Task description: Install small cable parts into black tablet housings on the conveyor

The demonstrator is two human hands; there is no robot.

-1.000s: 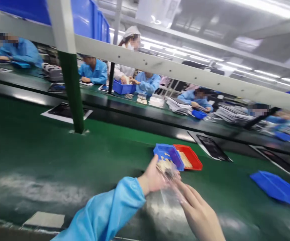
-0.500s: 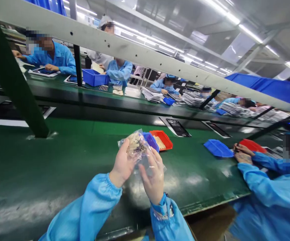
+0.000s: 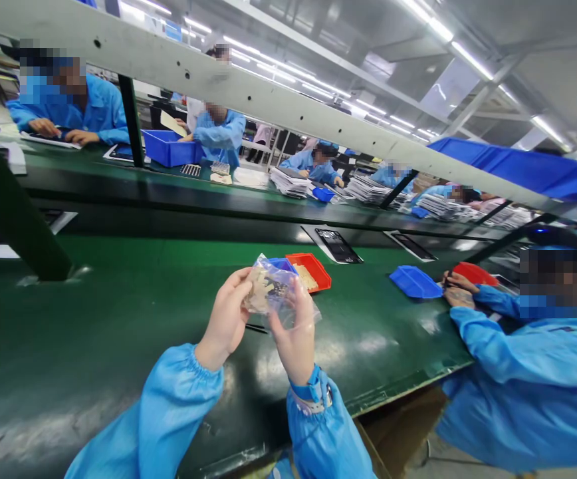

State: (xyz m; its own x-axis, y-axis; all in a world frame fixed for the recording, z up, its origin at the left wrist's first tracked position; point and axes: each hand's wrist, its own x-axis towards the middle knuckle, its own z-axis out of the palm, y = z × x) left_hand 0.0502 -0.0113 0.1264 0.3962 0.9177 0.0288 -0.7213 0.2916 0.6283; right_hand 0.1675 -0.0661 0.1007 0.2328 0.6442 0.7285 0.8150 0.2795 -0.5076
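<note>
Between my hands, above the bench, is a clear plastic bag (image 3: 267,287) holding small beige and dark pieces too small to name. My left hand (image 3: 226,316) grips its left end, thumb on the near side. My right hand (image 3: 296,326) has its fingers and thumb around the right, loose part of the bag. Just behind the bag are a blue bin (image 3: 284,264), partly hidden, and a red bin (image 3: 324,274) with small beige pieces in it. Dark thin sticks (image 3: 256,328) lie on the bench below the bag.
The green bench (image 3: 133,319) runs across the view. A green post (image 3: 24,206) rises at left. To the right are another blue bin (image 3: 415,282) and a co-worker's hands (image 3: 461,289). Black panels (image 3: 338,245) lie beyond the bins. Other people sit across the line.
The bag has turned a little in my hands, and the dark sticks now show below it. My view has shifted, so the bench and bins appear further left.
</note>
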